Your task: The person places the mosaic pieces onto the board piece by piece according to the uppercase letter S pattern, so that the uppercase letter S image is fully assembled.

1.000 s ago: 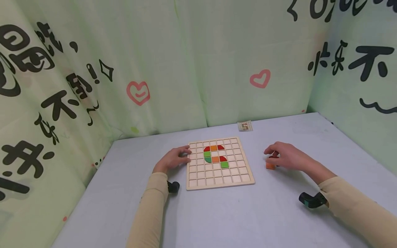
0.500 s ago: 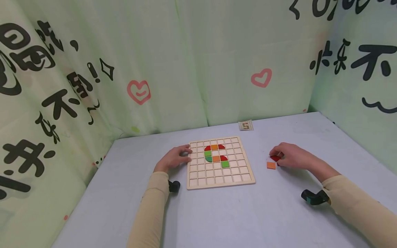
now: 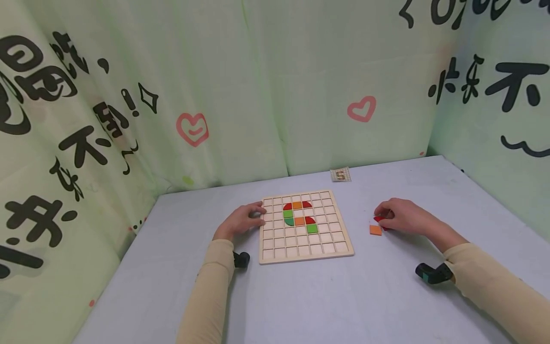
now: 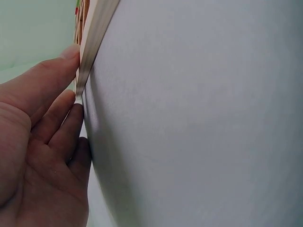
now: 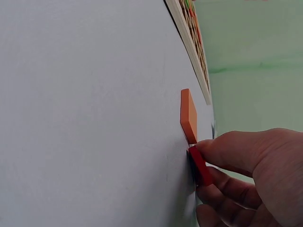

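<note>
A square wooden grid board [image 3: 306, 260] lies on the table, with red, orange and green tiles set in some cells. My left hand [image 3: 236, 220] touches its left edge; in the left wrist view the thumb [image 4: 52, 71] lies against the wooden side and the other fingers reach along it, fairly straight. Right of the board, my right hand [image 3: 404, 216] pinches a red tile [image 5: 201, 168] between thumb and fingers, tilted up close over the table. Just beside it, an orange square tile [image 3: 375, 230] lies flat. The fingers partly cover the red tile in the head view.
A small card [image 3: 340, 174] with a gridded pattern lies near the table's back edge, behind the board. Light green curtains [image 3: 275, 95] with black writing and pink hearts rise behind and at both sides of the white tabletop [image 3: 309, 301].
My right hand has shifted slightly right, off the orange tile, which now shows fully. Its fingers have come onto the red tile. The left hand and board have stayed in place.
</note>
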Motion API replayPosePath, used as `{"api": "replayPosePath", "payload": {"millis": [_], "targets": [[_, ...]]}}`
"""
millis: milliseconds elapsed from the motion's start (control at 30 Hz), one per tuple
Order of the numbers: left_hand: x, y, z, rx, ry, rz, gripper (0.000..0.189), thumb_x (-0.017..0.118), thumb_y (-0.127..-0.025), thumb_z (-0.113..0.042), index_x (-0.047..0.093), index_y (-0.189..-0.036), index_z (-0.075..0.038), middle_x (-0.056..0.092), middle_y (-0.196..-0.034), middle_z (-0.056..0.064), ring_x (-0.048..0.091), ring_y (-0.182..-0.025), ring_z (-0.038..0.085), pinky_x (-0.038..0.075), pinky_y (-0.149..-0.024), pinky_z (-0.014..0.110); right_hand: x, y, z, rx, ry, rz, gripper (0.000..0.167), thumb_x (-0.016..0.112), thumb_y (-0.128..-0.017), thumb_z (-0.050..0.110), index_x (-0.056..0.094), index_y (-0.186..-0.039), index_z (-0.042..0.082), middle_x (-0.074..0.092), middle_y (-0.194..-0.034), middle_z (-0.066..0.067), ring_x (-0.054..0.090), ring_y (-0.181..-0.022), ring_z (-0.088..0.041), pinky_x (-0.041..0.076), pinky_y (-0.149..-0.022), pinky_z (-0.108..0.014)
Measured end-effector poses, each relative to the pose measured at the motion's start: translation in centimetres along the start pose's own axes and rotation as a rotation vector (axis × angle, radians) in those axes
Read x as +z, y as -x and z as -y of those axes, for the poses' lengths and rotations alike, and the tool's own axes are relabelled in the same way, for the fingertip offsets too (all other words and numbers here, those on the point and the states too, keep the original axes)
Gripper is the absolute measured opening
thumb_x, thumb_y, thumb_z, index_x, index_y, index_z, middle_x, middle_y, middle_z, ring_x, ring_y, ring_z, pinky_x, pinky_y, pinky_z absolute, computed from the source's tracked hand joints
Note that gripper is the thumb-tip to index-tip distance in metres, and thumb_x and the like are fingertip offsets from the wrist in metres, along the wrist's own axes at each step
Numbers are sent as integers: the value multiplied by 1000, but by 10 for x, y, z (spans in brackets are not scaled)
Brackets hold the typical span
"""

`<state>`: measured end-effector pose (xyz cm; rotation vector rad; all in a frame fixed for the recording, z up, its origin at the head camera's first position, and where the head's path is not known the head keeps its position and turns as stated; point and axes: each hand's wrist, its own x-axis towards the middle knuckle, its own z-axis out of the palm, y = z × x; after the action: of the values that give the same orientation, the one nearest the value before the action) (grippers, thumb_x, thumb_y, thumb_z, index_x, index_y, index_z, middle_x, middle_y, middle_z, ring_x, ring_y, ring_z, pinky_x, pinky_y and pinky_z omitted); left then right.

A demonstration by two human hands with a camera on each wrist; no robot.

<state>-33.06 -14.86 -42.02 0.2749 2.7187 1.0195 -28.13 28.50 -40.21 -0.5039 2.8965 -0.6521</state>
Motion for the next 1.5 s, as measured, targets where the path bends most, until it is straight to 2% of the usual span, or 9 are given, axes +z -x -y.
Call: {"api": "replayPosePath", "payload": {"millis": [433,667,967,1233,1500], "targets": [[-2,1,1,8,-6,-1,35,71,-90,-19,67,-124,-13,42,-153,-1,26,-146,24,23,-118,44,2,-2,3,0,-17,-3,25,70,-89,15,67,-108,-1,63,-93,-6,55,-85,-24,53,-76,-42],[-1,-1,1,5,-11,-2,35,71,-90,-20,67,-124,-14,41,-153,-2,27,-146,24,23,-118,44,1,-4,5,-5,-3,8,29,68,-88,12,66,-114,-1,62,-100,-11,55,-88,-25,54,-77,-42],[-1,-1,1,-1,-8,3,34,70,-91,-19,67,-125,-15,40,-154,-4,25,-146,24,23,-118,45,1,-4,5,-33,-6,10,33,67,-88,8,66,-119,0,60,-101,-11,55,-84,-21,51,-71,-33],[-1,-1,2,18,-9,9,33,70,-91,-19,67,-124,-14,40,-153,-2,25,-146,25,22,-118,45,4,-5,4,-60,24,-4,29,68,-87,10,67,-114,-2,61,-95,-8,54,-82,-21,52,-71,-34],[0,0,0,25,-41,-9,34,70,-90,-19,68,-123,-12,43,-152,1,27,-145,26,22,-118,45,5,-3,2,-64,26,-8,29,68,-87,10,67,-113,-3,61,-96,-9,54,-82,-20,51,-71,-34]]}}
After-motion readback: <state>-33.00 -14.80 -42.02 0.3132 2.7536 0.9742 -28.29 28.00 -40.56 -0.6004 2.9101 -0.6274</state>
